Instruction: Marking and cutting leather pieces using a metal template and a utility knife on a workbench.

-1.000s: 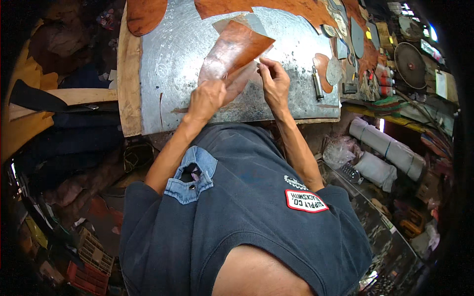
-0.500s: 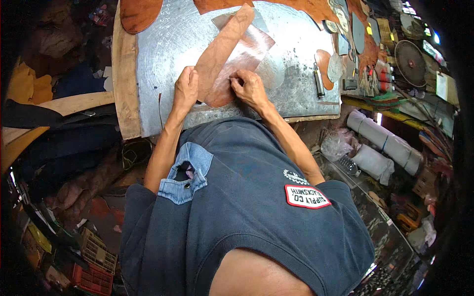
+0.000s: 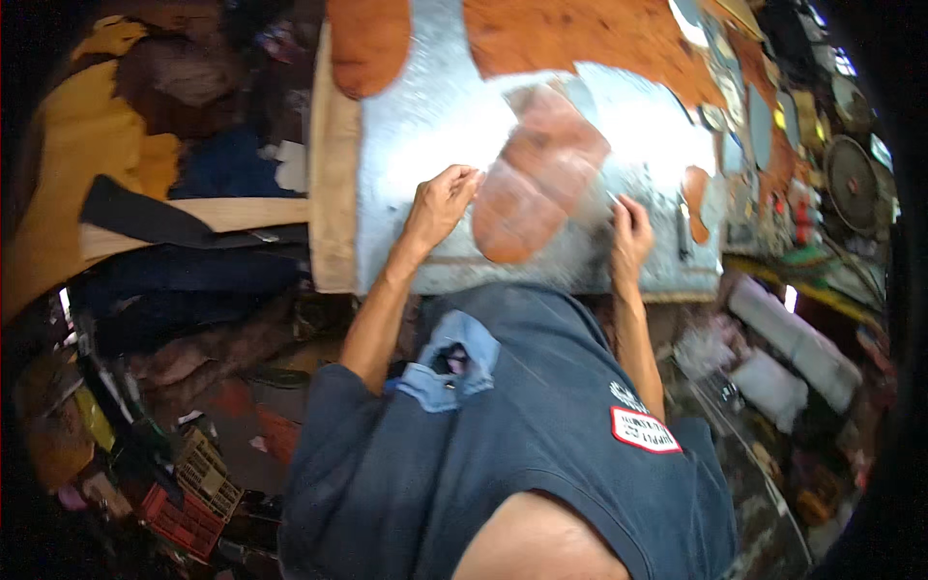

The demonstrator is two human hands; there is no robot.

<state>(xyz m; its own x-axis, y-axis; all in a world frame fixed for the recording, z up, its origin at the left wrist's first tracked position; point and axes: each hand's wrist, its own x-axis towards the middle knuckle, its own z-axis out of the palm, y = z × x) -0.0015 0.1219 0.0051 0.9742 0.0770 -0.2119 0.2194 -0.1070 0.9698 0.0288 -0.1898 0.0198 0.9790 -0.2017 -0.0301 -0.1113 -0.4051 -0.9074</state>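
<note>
A brown leather piece (image 3: pixel 520 220) with a rounded near end lies on the metal-topped table (image 3: pixel 411 145), its far part blurred and glossy with creases across it. Beside its left edge is my left hand (image 3: pixel 443 207), fingers curled and tips together. Whether those tips pinch the leather edge or something thin is hard to see. Off the right side of the leather, my right hand (image 3: pixel 630 234) holds its thumb and fingers pinched. A tiny pale bit shows at these fingertips, too small and smeared to name.
Large brown leather hides (image 3: pixel 580 39) cover the table's far side, with a rounded leather piece (image 3: pixel 371 48) at the far left. A dark pen-like tool (image 3: pixel 684 232) and a small leather cutout (image 3: pixel 696 198) lie right. Beyond stands a round fan (image 3: pixel 851 182).
The light tan strip that my left hand held raised no longer stands up; the leather lies flat. My right hand has moved right, away from the leather. The whole view has shifted.
</note>
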